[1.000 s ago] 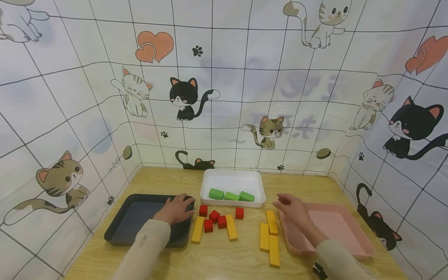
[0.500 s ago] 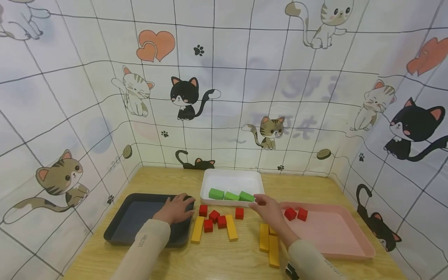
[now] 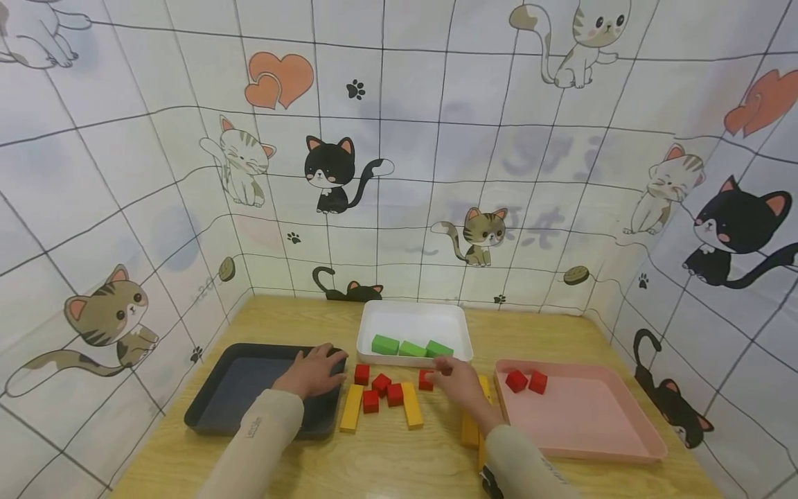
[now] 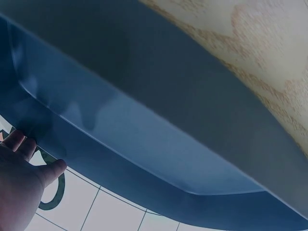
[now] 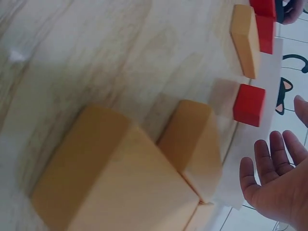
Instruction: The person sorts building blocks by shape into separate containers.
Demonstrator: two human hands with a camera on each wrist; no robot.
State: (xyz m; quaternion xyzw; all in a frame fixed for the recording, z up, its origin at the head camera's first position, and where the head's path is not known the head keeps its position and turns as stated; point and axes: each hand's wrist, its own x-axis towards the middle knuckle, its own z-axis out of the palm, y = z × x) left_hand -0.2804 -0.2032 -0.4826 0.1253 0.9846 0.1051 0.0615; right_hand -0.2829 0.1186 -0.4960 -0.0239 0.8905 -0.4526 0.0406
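My right hand [image 3: 460, 382] hovers right by a single red cube [image 3: 425, 380], its fingertips overlapping the cube in the head view. In the right wrist view the fingers are spread and loosely bent, with nothing between them, and the same red cube [image 5: 249, 105] lies in front. My left hand [image 3: 309, 374] rests at the far right corner of a dark tray [image 3: 249, 388], fingers extended. Several more red cubes [image 3: 381, 384] sit between two yellow blocks [image 3: 351, 409]. Two red cubes [image 3: 526, 381] lie in a pink tray [image 3: 586, 423].
At the back a white tray [image 3: 414, 315] holds three green blocks [image 3: 386, 345]. More yellow blocks [image 3: 469, 431] lie partly under my right forearm, left of the pink tray. Cat-print sheeting [image 3: 405, 173] encloses the wooden table on the back and sides.
My right hand has moved left from the pink tray's edge, past the white tray's front, to the lone red cube, uncovering two red cubes in the pink tray. The left hand stays put.
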